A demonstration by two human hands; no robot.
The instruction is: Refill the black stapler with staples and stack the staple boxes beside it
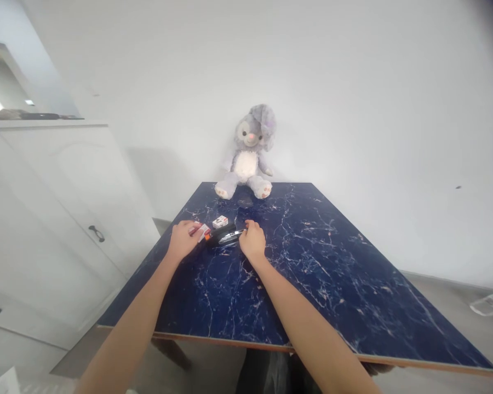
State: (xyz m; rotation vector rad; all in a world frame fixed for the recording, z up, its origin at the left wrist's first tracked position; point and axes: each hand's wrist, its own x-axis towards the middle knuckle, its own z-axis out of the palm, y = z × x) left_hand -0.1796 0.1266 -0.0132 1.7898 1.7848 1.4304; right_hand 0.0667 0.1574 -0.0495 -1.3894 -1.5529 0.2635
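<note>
My left hand [182,239] is closed on a small red-and-white box [204,231], its fingers over the box's left side. Just right of it lies a black stapler [217,235] with a silver metal part [230,236], which looks opened out. A small orange patch shows at the stapler's left end. My right hand [253,241] has its curled fingertips at the right end of the silver part; the exact grip is partly hidden. Behind the stapler stands a small white box [221,221] with dark print.
A grey plush toy [248,153] sits at the far edge of the blue marbled table [312,273], against the white wall. White cabinets [57,219] stand close on the left. At the far right, a clear container [492,305] is on the floor.
</note>
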